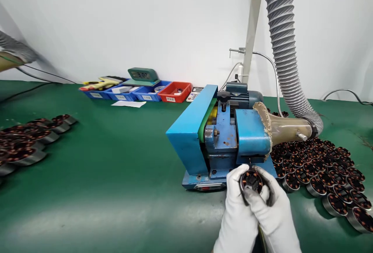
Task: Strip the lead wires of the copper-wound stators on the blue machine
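Note:
Both my hands wear white gloves and meet at the bottom centre, just in front of a blue bench machine [221, 140]. My left hand [237, 210] and my right hand [274, 214] are both closed round one round motor stator [251, 180] with copper windings. The stator is held up close to the machine's lower front opening. My fingers cover most of its metal rim.
Several more stators lie in rows at the right [320, 171] and in a group at the far left [26, 140] on the green mat [116, 175]. A grey ribbed hose [284, 51] joins the machine. Blue and red bins [145, 92] and a clock [143, 75] stand at the back.

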`<state>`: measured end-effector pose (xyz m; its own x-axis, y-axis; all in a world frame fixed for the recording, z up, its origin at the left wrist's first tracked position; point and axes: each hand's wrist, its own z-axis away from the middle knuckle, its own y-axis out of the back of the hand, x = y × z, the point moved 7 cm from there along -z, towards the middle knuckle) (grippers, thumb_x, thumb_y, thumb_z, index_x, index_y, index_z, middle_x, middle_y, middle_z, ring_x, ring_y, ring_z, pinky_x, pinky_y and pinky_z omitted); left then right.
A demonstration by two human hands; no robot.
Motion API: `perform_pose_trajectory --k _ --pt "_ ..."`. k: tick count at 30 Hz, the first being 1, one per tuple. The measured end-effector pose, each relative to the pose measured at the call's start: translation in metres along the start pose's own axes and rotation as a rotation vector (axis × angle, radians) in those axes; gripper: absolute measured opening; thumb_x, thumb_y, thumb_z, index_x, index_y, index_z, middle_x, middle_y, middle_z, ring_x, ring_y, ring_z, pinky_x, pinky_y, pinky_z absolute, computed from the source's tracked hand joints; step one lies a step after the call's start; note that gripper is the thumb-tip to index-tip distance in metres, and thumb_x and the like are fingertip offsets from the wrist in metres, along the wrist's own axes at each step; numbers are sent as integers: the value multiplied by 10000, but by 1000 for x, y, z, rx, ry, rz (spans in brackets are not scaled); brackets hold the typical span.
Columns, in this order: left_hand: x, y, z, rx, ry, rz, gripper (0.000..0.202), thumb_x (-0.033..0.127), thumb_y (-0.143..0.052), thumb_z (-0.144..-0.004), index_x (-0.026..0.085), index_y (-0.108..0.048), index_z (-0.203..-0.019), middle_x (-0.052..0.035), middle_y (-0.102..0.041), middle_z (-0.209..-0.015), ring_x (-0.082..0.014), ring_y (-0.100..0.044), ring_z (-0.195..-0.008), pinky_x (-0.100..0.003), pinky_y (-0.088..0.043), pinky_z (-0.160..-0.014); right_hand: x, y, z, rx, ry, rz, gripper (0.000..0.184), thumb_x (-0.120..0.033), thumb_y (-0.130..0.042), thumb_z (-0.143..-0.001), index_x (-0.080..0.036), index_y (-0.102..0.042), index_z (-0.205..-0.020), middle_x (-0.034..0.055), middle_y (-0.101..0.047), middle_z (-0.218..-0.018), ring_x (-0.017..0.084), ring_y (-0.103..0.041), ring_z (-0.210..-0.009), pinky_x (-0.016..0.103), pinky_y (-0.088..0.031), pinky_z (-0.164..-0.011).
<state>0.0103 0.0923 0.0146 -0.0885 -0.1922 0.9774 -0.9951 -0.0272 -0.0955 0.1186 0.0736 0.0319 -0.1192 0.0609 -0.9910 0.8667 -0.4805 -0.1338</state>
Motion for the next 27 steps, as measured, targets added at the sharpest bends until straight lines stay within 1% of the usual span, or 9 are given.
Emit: perform_pose_trajectory --k 2,4,7,14,16,18,21,24,27 --pt "-12 -7 -3 48 207 188 438 323 -655 -758 231 -467 -1142 -98 -549 -1159 -229 -639 -1000 -405 -534 -883 3 -1 -2 75 -40 78 401 -333 -811 -558 -184 -723 -920 94 -781 -899 281 -730 -835 351 -594 -751" --pt "-15 -13 -5 97 311 296 474 343 -707 -691 220 -485 -1091 -98 -577 -1121 -225 -666 -927 -396 -555 -835 3 -3 -7 88 -72 122 395 -336 -798 -552 -169 -720 -901 100 -783 -874 286 -732 -821 355 -593 -747" --pt "-13 -16 -10 147 300 342 471 319 -753 -649 232 -512 -1043 -85 -612 -1083 -231 -670 -923 -393 -551 -830 -2 -2 -15 105 -77 195 397 -358 -781 -551 -161 -719 -890 112 -782 -871 294 -728 -824 366 -585 -752" --pt "-27 -20 -3 65 384 348 449 342 -667 -727 243 -465 -1115 -80 -618 -1032 -218 -670 -844 -380 -551 -744 -1 5 -14 84 -53 216 370 -362 -795 -555 -179 -735 -871 104 -777 -852 290 -719 -797 372 -581 -738" --pt "-18 -10 0 61 222 187 442 277 -677 -704 254 -494 -1105 -58 -581 -1056 -210 -634 -910 -369 -521 -810 0 5 -16 -45 -45 104 327 -380 -788 -583 -193 -748 -848 90 -774 -825 278 -716 -769 353 -584 -706" --pt "2 -2 5 19 -57 22 455 171 -668 -680 281 -521 -1097 -26 -539 -1068 -195 -583 -977 -340 -483 -872 -4 2 -19 -209 -27 38 211 -379 -775 -619 -202 -756 -733 62 -752 -726 245 -695 -687 313 -571 -632" --pt "29 2 13 -111 -325 -93 555 53 -600 -674 323 -481 -1144 5 -499 -1008 -168 -538 -953 -272 -483 -806 -7 0 -23 -351 -130 -67 200 -334 -789 -638 -182 -697 -545 -2 -640 -545 139 -570 -520 226 -484 -504" --pt "43 2 13 -215 -416 -185 616 7 -599 -671 320 -427 -1173 3 -480 -992 -167 -517 -949 -254 -486 -801 -7 2 -25 -312 -292 -342 209 -348 -810 -638 -195 -684 -573 -36 -604 -541 102 -523 -499 202 -460 -491" --pt "45 2 11 -205 -486 -263 616 38 -648 -667 285 -418 -1181 -22 -486 -1024 -186 -528 -987 -293 -492 -875 -9 13 -24 -151 -227 -427 192 -422 -755 -704 -247 -701 -645 -24 -678 -629 147 -614 -579 262 -533 -581"
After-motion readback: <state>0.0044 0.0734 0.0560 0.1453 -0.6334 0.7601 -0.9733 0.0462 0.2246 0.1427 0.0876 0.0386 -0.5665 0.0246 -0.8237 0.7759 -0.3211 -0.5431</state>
